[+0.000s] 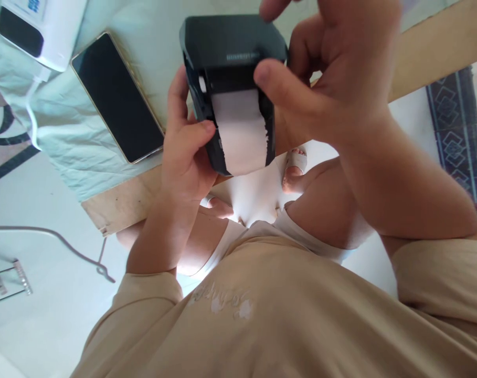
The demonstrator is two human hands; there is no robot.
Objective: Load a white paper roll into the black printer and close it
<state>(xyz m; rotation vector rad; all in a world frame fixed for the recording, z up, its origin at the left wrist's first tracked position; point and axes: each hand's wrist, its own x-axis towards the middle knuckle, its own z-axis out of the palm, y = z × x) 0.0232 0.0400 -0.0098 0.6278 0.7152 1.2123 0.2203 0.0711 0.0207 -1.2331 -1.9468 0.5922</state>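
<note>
Black handheld device (222,42), clasped along its left side by the fingers of the left hand (187,157); thumb and index finger of the right hand (332,79) are spread over its right part, their pressure not discernible. White paper (242,134) shows along its near part. Position: over the near edge of a wooden tabletop (122,202) under pale green cloth (65,123). To the left, a dark-screened phone (118,100); farther left, a white appliance (63,31) with white cable (32,113).
</note>
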